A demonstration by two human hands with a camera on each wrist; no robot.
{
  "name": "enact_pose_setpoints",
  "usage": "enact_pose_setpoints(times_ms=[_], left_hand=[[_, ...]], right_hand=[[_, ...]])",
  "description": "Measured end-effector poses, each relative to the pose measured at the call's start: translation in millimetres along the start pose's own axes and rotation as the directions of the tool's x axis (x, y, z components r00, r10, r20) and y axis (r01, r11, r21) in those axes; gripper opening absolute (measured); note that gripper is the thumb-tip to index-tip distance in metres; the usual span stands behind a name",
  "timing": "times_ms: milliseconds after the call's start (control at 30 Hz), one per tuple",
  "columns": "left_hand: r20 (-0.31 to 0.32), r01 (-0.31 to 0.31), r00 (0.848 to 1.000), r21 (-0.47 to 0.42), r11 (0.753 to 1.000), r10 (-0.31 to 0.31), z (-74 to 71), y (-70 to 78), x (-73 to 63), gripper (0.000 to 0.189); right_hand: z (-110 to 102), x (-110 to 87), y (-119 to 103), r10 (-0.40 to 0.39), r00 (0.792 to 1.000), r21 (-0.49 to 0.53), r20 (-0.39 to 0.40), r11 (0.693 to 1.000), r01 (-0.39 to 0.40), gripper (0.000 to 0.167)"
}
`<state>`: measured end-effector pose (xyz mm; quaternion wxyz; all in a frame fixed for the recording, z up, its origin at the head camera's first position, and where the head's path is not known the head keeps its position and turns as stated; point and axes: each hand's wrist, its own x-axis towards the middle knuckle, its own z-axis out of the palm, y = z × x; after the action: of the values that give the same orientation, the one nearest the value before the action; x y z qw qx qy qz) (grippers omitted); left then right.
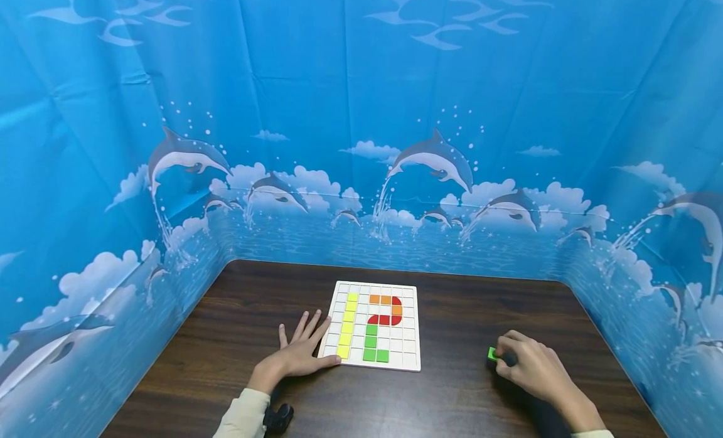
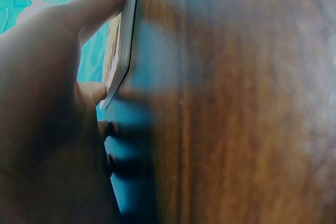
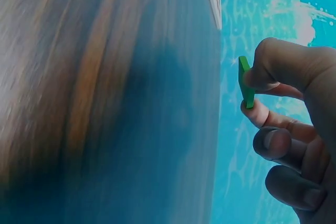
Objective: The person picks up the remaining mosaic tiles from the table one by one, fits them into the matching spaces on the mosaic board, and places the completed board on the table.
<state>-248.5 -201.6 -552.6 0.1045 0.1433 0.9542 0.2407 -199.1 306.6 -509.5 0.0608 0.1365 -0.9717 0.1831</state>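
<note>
My right hand (image 1: pixel 531 366) pinches a small green square tile (image 3: pixel 245 82) between thumb and fingers, held above the table at the right. With fingers spread, my left hand (image 1: pixel 302 350) rests at the left edge of a white gridded board (image 1: pixel 407 344), its thumb on the near left corner. On the board a column of yellow tiles (image 1: pixel 347 325) stands at the left. Right of it, green tiles (image 1: pixel 370 342) form an L at the bottom, below red tiles (image 1: pixel 385 319) and orange tiles (image 1: pixel 386 299) that make a curve.
The board lies on a dark brown wooden table (image 1: pixel 452 381). A blue curtain (image 1: pixel 316 112) printed with dolphins and clouds surrounds the table's back and sides. A black wrist device (image 1: pixel 278 419) shows beside the left sleeve.
</note>
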Motion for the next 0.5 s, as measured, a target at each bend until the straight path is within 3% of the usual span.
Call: enact_pose_setpoints(times_ms=[233, 500], left_hand=[[0.011, 0.034, 0.999, 0.038, 0.999, -0.035, 2.4, -3.0, 4.8, 0.107], [0.000, -0.011, 1.000, -0.004, 1.000, 0.011, 2.0, -4.3, 2.3, 0.107]], right_hand=[[4, 6.3, -14, -0.064, 0.997, 0.010, -0.046, 0.998, 0.064, 0.022], [8, 13.4, -24, -0.111, 0.991, 0.015, -0.074, 0.994, 0.112, 0.021]])
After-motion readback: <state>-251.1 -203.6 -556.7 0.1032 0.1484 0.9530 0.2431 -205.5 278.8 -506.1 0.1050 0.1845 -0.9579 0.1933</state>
